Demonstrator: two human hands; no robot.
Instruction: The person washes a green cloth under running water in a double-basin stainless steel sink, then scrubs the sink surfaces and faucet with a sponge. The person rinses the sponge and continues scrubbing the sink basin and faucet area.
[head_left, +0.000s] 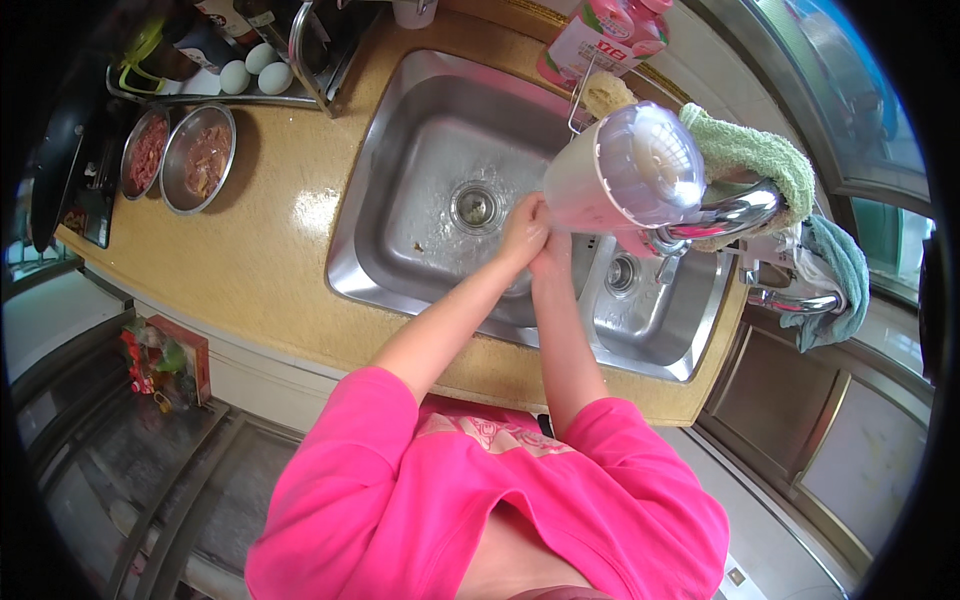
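Observation:
Over the large basin of a stainless steel sink (442, 142), my left hand (525, 231) and my right hand (556, 246) are pressed together. My left fingers curl against the right hand. Part of the right hand is hidden behind a translucent water filter housing (600, 180) fixed to the chrome faucet (739, 210). I cannot tell whether anything lies between the palms. The skin looks wet. Left of the hands is the basin's drain strainer (475, 208), with a small brown scrap (418, 246) nearby on the basin floor.
Two metal bowls, one of minced meat (148, 154) and one of sliced raw meat (208, 161), stand on the yellow countertop (277, 217). Eggs (261, 67) sit on a rack behind. A pink detergent bottle (604, 41), a sponge (606, 94) and a green towel (750, 146) are beyond the sink.

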